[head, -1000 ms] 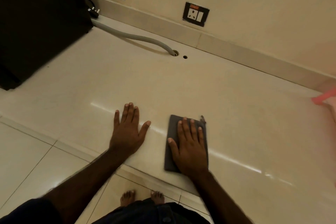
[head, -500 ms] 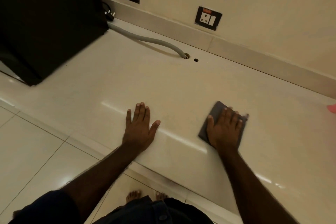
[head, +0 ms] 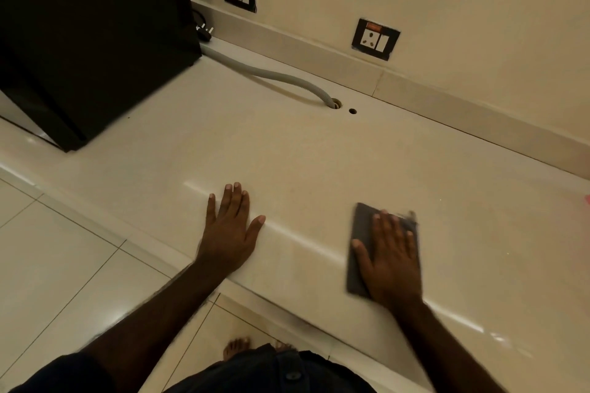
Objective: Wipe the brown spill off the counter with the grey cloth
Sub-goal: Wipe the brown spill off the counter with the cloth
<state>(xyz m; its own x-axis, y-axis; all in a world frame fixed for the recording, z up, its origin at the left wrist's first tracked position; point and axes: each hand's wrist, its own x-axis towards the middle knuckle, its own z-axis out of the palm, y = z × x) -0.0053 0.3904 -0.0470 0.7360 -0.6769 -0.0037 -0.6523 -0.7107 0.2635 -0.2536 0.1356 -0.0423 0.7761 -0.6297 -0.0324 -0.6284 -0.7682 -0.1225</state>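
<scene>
- Your bare left hand (head: 230,234) and bare right hand (head: 393,260) carry no rings, watch or gloves.
- Both of your forearms are uncovered up to the frame's lower edge.
- Your dark, near-black garment (head: 281,372) shows a small round button (its fabric is hard to tell).
- Your feet (head: 238,348) are bare.

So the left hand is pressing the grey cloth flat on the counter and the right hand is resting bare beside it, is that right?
Not quite, the hands are swapped. In the head view the right hand presses the grey cloth flat on the counter, and the left hand rests bare beside it.
</scene>
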